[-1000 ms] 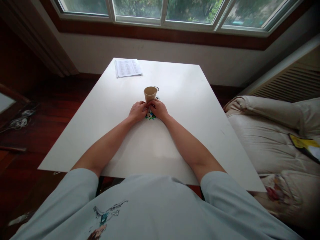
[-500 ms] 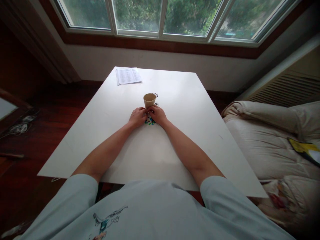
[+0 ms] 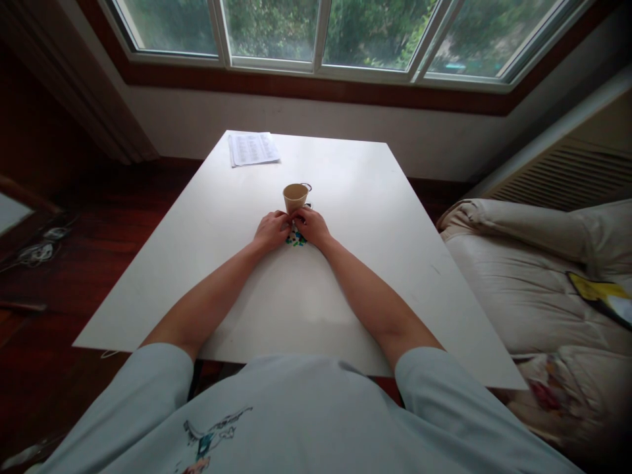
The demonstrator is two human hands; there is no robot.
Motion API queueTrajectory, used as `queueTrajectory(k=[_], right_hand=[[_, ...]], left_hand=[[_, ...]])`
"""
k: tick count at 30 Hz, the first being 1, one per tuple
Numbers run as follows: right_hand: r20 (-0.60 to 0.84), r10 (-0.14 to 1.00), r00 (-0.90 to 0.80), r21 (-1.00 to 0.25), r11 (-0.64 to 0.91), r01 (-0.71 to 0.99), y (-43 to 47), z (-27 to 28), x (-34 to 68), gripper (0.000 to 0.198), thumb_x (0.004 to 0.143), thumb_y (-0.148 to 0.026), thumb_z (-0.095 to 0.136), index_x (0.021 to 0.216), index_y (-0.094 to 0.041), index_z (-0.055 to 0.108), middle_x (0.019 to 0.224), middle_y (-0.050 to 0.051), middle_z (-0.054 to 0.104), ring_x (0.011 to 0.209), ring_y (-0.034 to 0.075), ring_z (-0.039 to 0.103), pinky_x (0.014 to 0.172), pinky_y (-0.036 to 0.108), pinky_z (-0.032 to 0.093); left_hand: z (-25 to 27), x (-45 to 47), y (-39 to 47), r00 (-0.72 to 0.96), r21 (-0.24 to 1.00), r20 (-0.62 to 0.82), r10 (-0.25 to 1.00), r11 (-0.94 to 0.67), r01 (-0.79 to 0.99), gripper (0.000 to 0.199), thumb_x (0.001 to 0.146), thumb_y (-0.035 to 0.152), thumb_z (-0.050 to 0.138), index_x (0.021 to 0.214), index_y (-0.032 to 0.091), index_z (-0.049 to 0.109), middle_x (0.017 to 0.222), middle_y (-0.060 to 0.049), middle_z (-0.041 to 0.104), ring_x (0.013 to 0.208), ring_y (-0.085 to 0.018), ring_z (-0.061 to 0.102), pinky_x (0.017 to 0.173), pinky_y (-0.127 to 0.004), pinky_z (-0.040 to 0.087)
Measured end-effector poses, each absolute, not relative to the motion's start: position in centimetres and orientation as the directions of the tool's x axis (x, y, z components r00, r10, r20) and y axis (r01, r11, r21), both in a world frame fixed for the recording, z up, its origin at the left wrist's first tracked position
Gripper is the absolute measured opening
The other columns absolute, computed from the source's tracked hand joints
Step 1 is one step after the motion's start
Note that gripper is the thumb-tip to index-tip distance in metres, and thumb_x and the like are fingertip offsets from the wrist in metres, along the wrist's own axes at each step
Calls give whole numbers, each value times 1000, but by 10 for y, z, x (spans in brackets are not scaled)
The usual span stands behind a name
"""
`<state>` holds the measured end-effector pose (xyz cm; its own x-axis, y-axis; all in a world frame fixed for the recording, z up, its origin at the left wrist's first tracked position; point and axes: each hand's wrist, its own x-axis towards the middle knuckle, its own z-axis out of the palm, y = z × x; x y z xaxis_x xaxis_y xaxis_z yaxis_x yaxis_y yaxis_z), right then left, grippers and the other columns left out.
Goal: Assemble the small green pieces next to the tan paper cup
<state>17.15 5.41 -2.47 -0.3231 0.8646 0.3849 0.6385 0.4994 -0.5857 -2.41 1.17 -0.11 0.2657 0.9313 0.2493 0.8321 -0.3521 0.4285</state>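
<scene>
A tan paper cup (image 3: 295,197) stands upright on the white table (image 3: 316,296), a dark ring-like loop (image 3: 307,187) showing at its right rim. Just in front of it, my left hand (image 3: 272,230) and my right hand (image 3: 312,227) meet with curled fingertips close together. Whatever the fingers pinch is too small or hidden to make out. Several small blue, green and dark pieces (image 3: 296,240), possibly beads, lie on the tabletop between my hands. Part of a small dark-and-white object (image 3: 309,206) shows behind my right fingers, mostly hidden.
Printed sheets of paper (image 3: 254,149) lie at the table's far left corner. To the right is a beige sofa (image 3: 508,283) bearing a yellow and black item (image 3: 600,293). A window (image 3: 316,36) spans the wall beyond the table. White cables (image 3: 39,250) lie on the floor at left.
</scene>
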Motion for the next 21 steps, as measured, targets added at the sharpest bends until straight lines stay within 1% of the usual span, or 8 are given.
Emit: queueTrajectory(k=[5, 14, 21], right_hand=[[388, 866, -314, -587, 496, 640, 54, -24, 171, 23, 99, -20, 65, 109, -25, 85, 118, 7, 82, 95, 23, 72, 94, 36, 60], [368, 875, -316, -595, 482, 643, 54, -23, 171, 24, 99, -21, 65, 111, -25, 85, 122, 7, 82, 99, 24, 73, 97, 37, 60], [367, 875, -315, -590, 481, 649, 55, -25, 172, 24, 99, -21, 65, 111, -25, 85, 121, 7, 82, 100, 25, 73, 97, 37, 59]], left_hand=[[-1, -24, 11, 271, 420, 250, 930, -356, 834, 37, 98, 22, 63, 127, 26, 86, 138, -11, 81, 131, -33, 72, 121, -47, 56], [-3, -25, 12, 274, 417, 250, 929, -359, 835, 35, 98, 23, 64, 125, 26, 87, 139, -11, 81, 132, -33, 72, 121, -47, 56], [-1, -24, 11, 269, 422, 249, 930, -354, 835, 36, 98, 23, 64, 126, 26, 86, 139, -11, 81, 132, -33, 72, 122, -47, 56]])
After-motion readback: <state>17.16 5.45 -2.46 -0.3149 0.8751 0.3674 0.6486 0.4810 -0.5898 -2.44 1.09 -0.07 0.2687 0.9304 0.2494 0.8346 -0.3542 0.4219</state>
